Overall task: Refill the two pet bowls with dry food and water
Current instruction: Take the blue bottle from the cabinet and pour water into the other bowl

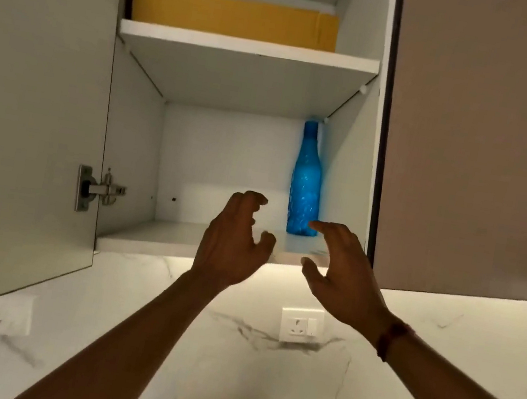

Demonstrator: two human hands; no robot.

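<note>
While both arms reach up, left hand (231, 242) and right hand (340, 273) spread, empty, near blue bottle (306, 185).

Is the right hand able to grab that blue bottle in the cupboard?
Probably yes. The cupboard door is open, the blue bottle stands alone at the right of the lower shelf, and the empty right hand is just in front with fingers spread.

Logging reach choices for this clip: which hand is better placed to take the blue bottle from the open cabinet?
Probably the right hand. Its fingertips are already next to the base of the blue bottle, which stands upright at the right end of the lower shelf. The left hand is open too, but nearer mid-shelf.
</note>
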